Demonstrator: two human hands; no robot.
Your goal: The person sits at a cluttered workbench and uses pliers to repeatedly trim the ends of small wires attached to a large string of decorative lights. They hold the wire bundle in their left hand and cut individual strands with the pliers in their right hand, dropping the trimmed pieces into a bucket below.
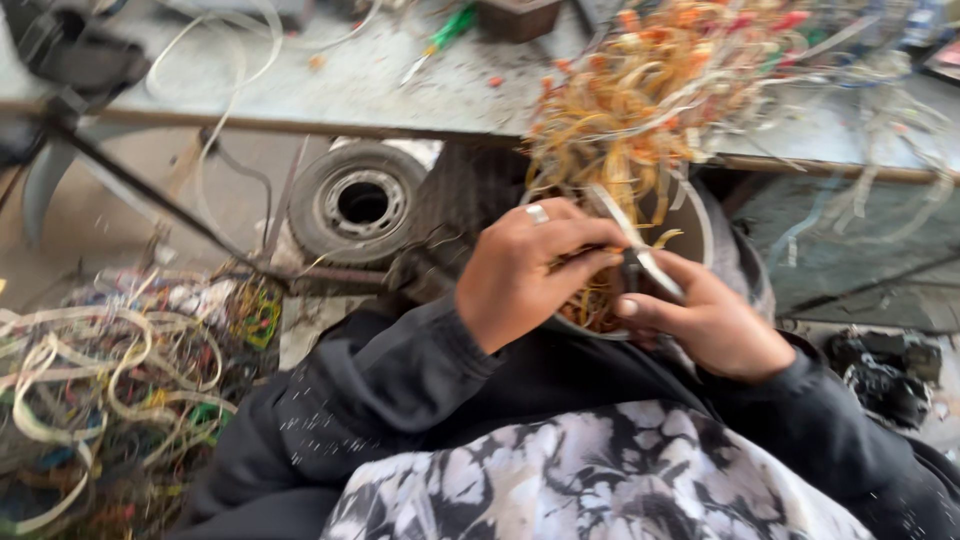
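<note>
Yellow-orange wire bundle [625,110], light, springy, tangle-prone, best gripped low near the bowl rim [700,225]; left hand [525,270] fingers closed around strands, right hand [710,320] pinching a dark tool [632,268].

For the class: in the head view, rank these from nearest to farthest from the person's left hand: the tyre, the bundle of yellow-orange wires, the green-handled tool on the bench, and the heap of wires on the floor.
1. Bundle of yellow-orange wires: touching the left hand, rising just right of it.
2. Tyre: up and to the left, under the bench.
3. Green-handled tool and heap of wires on the floor: one at top, one far left; too close to call.
</note>
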